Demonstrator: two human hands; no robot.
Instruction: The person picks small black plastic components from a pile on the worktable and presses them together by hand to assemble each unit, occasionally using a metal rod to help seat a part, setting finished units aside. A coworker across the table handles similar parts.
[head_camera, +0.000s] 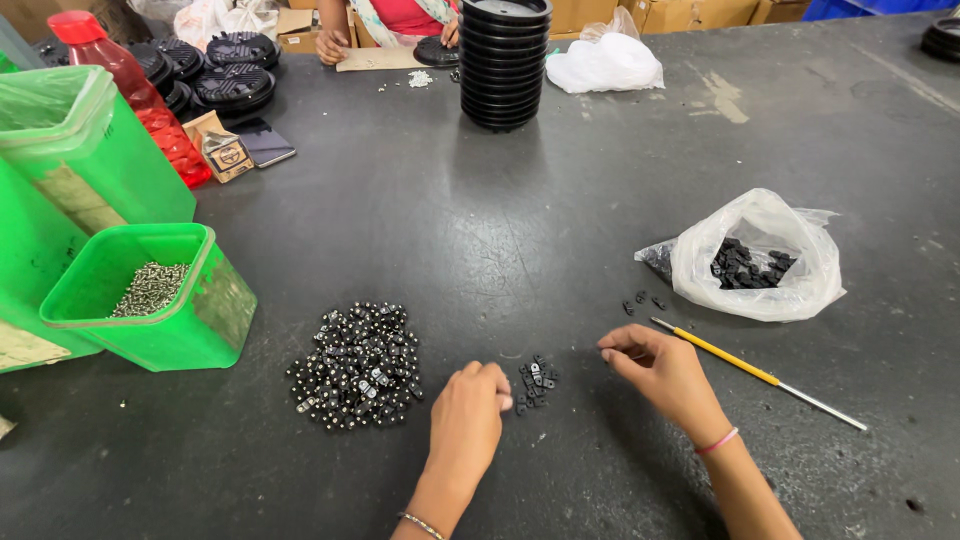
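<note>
Left hand (470, 415) rests knuckles-up on the dark worktop (480, 220), fingers curled together with the tips at the edge of a small cluster of black clips (535, 383); whether it pinches one I cannot tell. That cluster lies at about two o'clock from the left hand, touching or nearly touching its fingertips, and at about nine o'clock from the right hand (662, 372), which sits a little apart, so the left is nearer. Right hand's thumb and forefinger are pressed together at their tips, perhaps on a tiny part too small to make out. At about nine o'clock from the left hand spreads a bigger heap of black clips with silver screws (357, 365). A yellow-handled tool (755, 373) lies just beyond the right hand, its long axis running from ten o'clock to four. Farther off at one o'clock is a clear bag of black parts (760, 258); at ten o'clock, a green bin of screws (150, 295).
</note>
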